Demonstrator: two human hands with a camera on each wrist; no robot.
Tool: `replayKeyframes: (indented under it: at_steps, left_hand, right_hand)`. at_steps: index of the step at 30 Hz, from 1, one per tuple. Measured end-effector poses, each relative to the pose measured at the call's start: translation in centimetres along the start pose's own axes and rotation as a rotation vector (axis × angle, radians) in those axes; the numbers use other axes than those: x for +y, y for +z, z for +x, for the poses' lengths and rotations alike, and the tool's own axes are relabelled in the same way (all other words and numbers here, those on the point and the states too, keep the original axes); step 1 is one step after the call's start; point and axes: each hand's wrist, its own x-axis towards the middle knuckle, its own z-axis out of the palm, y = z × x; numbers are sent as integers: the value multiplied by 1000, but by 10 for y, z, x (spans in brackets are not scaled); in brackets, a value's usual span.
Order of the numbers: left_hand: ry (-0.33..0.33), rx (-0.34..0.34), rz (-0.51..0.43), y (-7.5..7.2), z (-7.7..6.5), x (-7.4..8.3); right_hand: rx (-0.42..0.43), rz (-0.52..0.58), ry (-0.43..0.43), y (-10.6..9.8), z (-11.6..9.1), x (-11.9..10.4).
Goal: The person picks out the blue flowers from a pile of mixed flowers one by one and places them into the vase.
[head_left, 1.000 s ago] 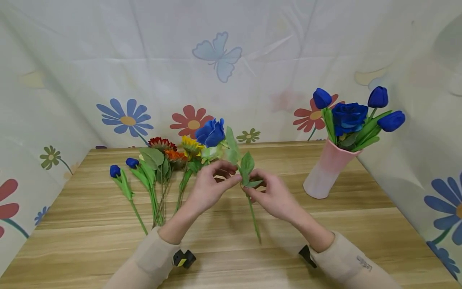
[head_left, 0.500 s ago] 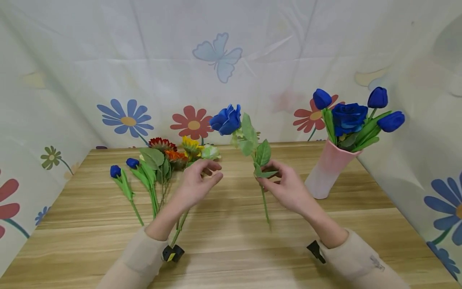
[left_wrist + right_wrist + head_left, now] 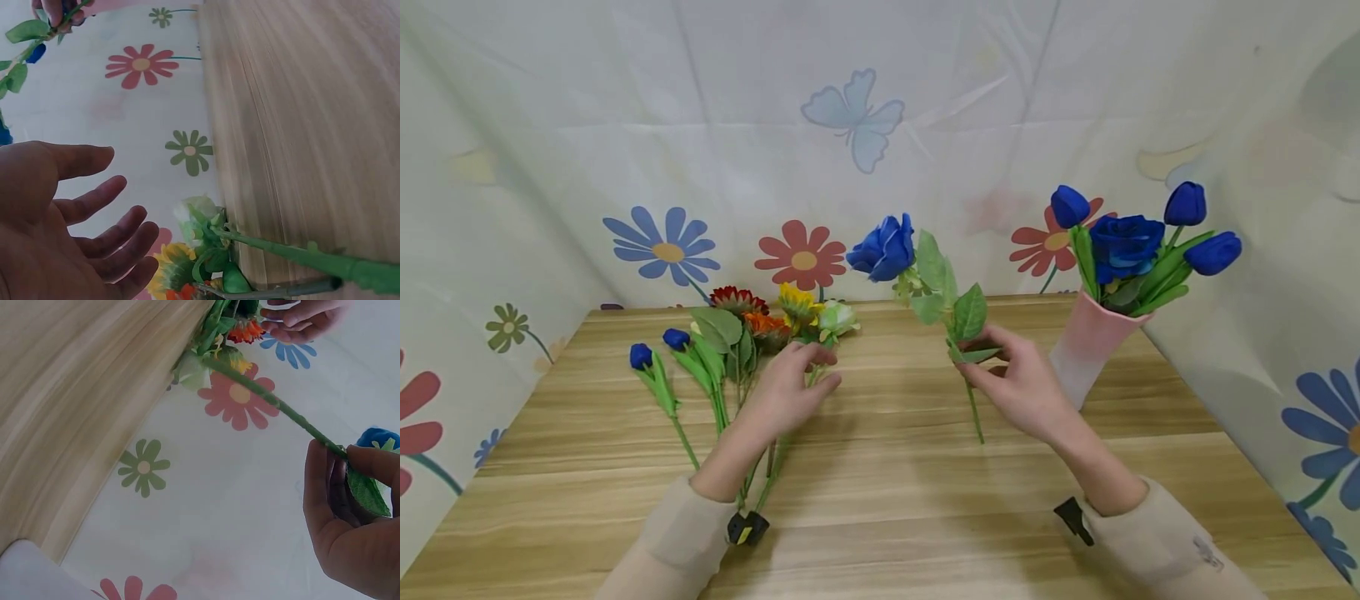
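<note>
A blue rose [image 3: 886,248] with green leaves is held upright above the table, its bloom leaning left. My right hand [image 3: 1024,385] pinches its stem [image 3: 281,406] between thumb and fingers, just under the leaves. My left hand [image 3: 790,390] is empty, fingers loosely spread, over the stems of the flowers lying at the left; its palm shows in the left wrist view. Closest to that hand are a pale green-white flower [image 3: 838,318], a yellow flower [image 3: 800,305] and an orange flower [image 3: 766,325].
A pink and white vase [image 3: 1093,342] stands at the right, holding blue tulips [image 3: 1213,252] and another blue rose [image 3: 1126,246]. A dark red flower [image 3: 737,300] and two blue tulips [image 3: 641,357] lie on the wooden table [image 3: 880,500]. Behind hangs a floral-printed cloth [image 3: 737,125].
Both hands held the blue rose at first. My left hand has let go and moved left toward the lying flowers, while my right hand has carried the rose up and right toward the vase.
</note>
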Motion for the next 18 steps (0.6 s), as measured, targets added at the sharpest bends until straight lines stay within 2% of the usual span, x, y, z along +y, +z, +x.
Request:
replayKeyframes:
  at_steps: [6, 18]
  left_hand:
    - [-9, -9, 12, -2, 0, -5]
    - [-74, -9, 63, -6, 2, -9]
  right_hand:
    - [52, -91, -86, -8, -1, -3]
    - [170, -294, -384, -20, -3, -14]
